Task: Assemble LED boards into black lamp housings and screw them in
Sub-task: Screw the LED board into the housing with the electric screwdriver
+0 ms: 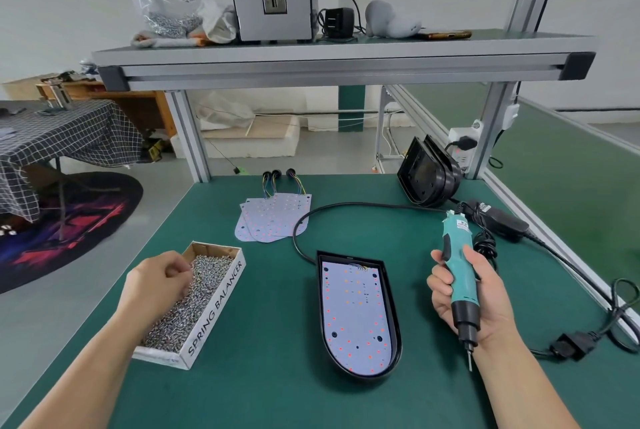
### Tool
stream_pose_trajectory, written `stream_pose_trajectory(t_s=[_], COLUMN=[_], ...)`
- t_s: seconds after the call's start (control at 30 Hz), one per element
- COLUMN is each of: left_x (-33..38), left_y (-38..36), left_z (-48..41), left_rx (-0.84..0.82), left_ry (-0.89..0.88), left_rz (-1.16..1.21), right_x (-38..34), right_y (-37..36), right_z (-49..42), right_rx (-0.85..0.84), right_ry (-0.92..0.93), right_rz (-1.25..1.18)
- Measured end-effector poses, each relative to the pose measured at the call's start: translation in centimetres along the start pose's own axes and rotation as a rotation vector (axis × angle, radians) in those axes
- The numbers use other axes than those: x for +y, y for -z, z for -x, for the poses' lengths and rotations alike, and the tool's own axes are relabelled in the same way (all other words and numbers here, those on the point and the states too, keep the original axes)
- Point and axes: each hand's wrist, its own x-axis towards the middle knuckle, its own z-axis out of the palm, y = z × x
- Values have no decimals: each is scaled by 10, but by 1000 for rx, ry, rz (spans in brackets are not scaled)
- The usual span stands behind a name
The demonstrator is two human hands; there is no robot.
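At the near-left screw box [215,307], left hand [156,284] pinches screws [180,317], right hand [485,310] grips the screwdriver [459,269]; best lift just one.

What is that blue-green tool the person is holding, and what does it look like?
It is an electric screwdriver that looks like plastic. It has a teal body with a black lever on its side, a label near the top, a black collar lower down and a thin metal bit at the tip. The right hand grips it around the middle, tilted, with the bit pointing down toward the person. A black cord leaves its top end and loops across the green table.
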Motion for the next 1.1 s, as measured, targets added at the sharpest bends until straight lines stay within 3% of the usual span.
stream_pose_trajectory(t_s=[0.23,0.33,0.53,0.73,0.97,1.1], left_x=[6,20,84,141,153,151], left_y=[10,8,-7,-37,-62,-72], left_z=[2,15,55,98,122,131], left_rx=[-347,-496,-761,-856,-969,-952], left_ry=[529,555,564,658,537,582], left_rz=[1470,1764,1787,1620,1480,1470], right_x=[0,1,7,2,-12,-15], right_y=[1,0,-18,-66,-128,-151], right_z=[1,3,6,24,45,54], right_rx=[6,12,26,-27,-101,-151], right_ry=[-1,2,174,368,527,575], right_rz=[-7,-6,117,70,116,112])
